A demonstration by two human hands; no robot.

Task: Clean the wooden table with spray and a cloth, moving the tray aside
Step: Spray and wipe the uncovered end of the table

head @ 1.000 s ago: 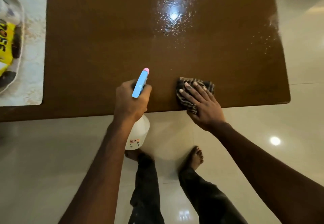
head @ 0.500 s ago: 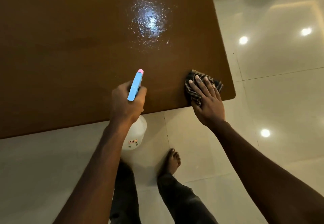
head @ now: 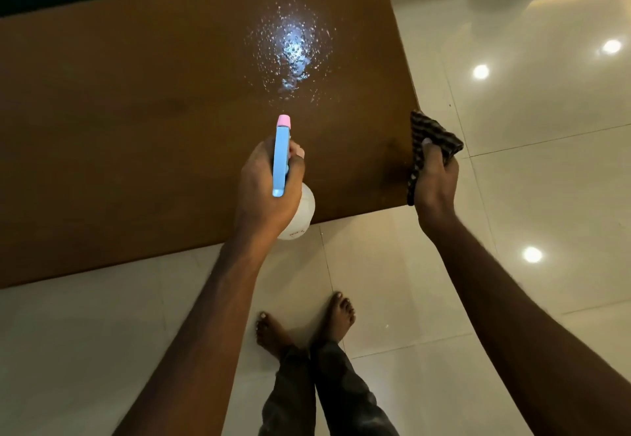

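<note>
Since a second ago the cloth (head: 444, 142) has gone from lying flat under the right hand (head: 437, 179) on the near edge of the tabletop (head: 136, 128) to the right edge, close to the near right corner. It is now bunched in that hand's curled fingers and hangs partly past the edge. Whether it presses on the wood there cannot be told. The left hand (head: 263, 183) has come forward over the tabletop. It grips the spray bottle (head: 280, 159) round the neck, with the pink nozzle aimed at the far side and the white body hanging below the hand at the near edge.

Progress, as far as can be seen:
- **Spraying:** A wet patch (head: 293, 49) of droplets lies on the far right part of the tabletop, well apart from the cloth and not yet wiped. Spraying at this end is judged at least partly done.
- **Wiping:** Wiping appears to be in hand along the right edge only. No wiped streaks can be made out on the dark wood, so the share already cleaned cannot be confirmed.
- **Tray:** The tray is not in view. It showed at the far left a second ago, so its shifting aside is judged still outstanding.

Remaining work, in my judgement, is to wipe up the droplets, carry the cloth leftward across the tabletop, and deal with the tray and the wood beneath it.

Bare feet (head: 338, 316) stand on the glossy tiled floor (head: 529, 203) just beside the near edge.
</note>
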